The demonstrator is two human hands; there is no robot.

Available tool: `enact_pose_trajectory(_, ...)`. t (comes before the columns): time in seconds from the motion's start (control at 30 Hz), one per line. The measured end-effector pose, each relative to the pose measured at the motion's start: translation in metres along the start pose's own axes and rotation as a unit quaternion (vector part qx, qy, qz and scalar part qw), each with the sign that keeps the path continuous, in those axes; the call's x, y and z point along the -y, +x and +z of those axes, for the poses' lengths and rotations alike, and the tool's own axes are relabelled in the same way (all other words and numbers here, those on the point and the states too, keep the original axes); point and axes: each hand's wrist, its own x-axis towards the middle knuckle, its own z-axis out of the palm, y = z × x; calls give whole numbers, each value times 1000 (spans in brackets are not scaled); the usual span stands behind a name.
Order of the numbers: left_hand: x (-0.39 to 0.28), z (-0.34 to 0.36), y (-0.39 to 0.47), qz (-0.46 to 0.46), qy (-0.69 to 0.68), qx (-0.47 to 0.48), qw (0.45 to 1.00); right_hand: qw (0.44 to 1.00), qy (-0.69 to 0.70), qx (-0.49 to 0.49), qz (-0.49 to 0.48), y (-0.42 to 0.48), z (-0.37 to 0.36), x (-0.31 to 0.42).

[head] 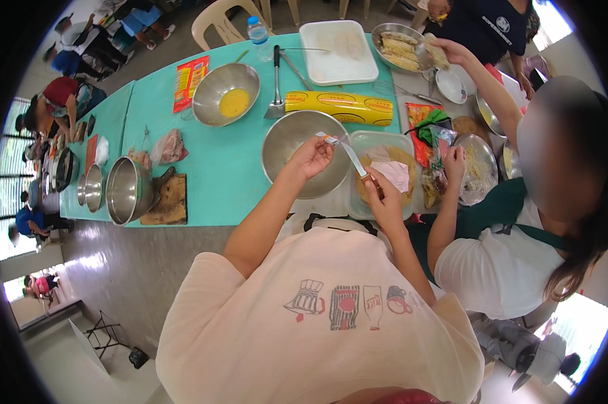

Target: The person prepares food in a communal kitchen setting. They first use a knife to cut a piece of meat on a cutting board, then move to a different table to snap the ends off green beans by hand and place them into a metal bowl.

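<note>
My left hand [315, 157] pinches a small white and orange packet [328, 138] above a wide stainless steel mixing bowl [278, 166]. In my right hand [386, 198] is a knife [354, 159], gripped by its brown handle, with the blade slanting up to the left. The blade's tip comes close to the packet; whether they touch I cannot tell. Below my right hand sits a clear plastic container [357, 206], holding tan, flat pieces and a pink sheet of paper or wrapper [392, 174].
A yellow box of food wrap [339, 107] lies beyond the bowl. Left of it are a turner [275, 107] and a bowl of beaten egg [210, 108]. At far left, a cleaver [163, 183] rests by a cutting board [170, 209]. A co-worker's arms [490, 86] reach across on the right.
</note>
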Motion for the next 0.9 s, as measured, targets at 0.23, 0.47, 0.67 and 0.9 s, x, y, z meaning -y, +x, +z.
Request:
enact_pose_trajectory(0.23, -13, -14, -6, 7, -23, 15, 1000, 998, -21, 13, -55, 6, 16, 16)
enact_pose_trajectory(0.47, -8, -11, -10, 21, -11, -3, 1000, 999, -25, 9, -31, 5, 21, 16)
enact_pose_trajectory(0.67, -5, -17, -7, 26, 5, 9, 1000, 1000, -22, 15, 0, 3, 20, 15)
enact_pose_trajectory(0.9, -6, -21, -9, 103, 161, 20, 981, 997, -12, 52, 56, 6, 18, 6)
